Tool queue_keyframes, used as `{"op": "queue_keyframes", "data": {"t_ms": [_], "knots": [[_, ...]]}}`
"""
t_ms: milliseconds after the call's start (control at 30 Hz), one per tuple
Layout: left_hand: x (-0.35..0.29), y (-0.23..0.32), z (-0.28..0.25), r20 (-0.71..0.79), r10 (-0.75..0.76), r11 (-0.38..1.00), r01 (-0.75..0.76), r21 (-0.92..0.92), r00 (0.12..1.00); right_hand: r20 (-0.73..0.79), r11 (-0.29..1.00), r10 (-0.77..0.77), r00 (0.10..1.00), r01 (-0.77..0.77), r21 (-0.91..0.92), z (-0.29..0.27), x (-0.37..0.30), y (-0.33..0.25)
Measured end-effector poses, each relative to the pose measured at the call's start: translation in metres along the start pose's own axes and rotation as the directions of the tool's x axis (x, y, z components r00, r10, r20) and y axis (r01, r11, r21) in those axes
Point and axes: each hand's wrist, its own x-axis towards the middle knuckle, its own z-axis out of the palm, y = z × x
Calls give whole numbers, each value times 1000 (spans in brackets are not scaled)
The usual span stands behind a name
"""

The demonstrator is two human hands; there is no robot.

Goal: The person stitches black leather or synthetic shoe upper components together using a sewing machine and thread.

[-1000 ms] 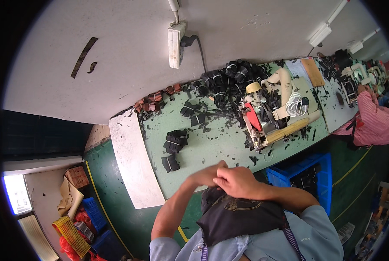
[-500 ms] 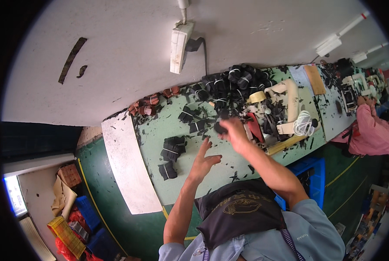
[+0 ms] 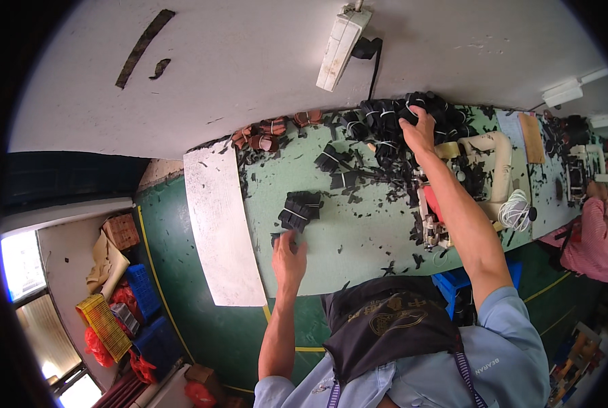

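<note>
On the green work table lies a stack of black strips tied in bundles [image 3: 300, 207]. My left hand [image 3: 289, 262] is just in front of it, fingers curled down over a smaller black bundle [image 3: 276, 238] that it mostly covers. Far across the table, my right arm stretches to a heap of banded black bundles [image 3: 385, 119] against the wall. There my right hand [image 3: 419, 132] has its thumb and fingers around one black bundle [image 3: 419, 102] on top of the heap; the fingertips are partly hidden.
Reddish-brown bundles [image 3: 273, 127] lie along the wall, and a white board [image 3: 222, 224] covers the table's left end. To the right stand a cream-coloured machine [image 3: 501, 156] and coiled white cord [image 3: 515, 211]. Black scraps litter the table. A co-worker in pink [image 3: 596, 238] sits farther right.
My right hand has gone from mid-table to the far heap. My left hand, open over the table before, has moved left onto the small bundle. The whole view has turned left.
</note>
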Motion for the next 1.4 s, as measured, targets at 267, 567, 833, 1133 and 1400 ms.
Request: {"op": "queue_keyframes", "data": {"t_ms": [267, 567, 833, 1133, 1400], "knots": [[52, 3, 19, -228, 261, 893, -145, 426, 938, -117, 956, -240, 964, 255, 146, 2, -91, -1], [-1, 31, 32, 483, -54, 622, 408, -669, 874, 445, 918, -323, 835, 163, 362, -20, -269, -13], [-54, 56, 33, 720, 196, 592, 504, -628, 666, 528, 863, -494, 691, 462, 203, -61, -282, -10], [-64, 73, 19, 869, 283, 551, 673, -494, 406, 534, 644, -701, 473, 741, 190, -95, -292, -15], [-66, 62, 42, 868, 178, 706, 555, -441, 464, 500, 819, -464, 731, 139, 557, -86, -308, -11]]}}
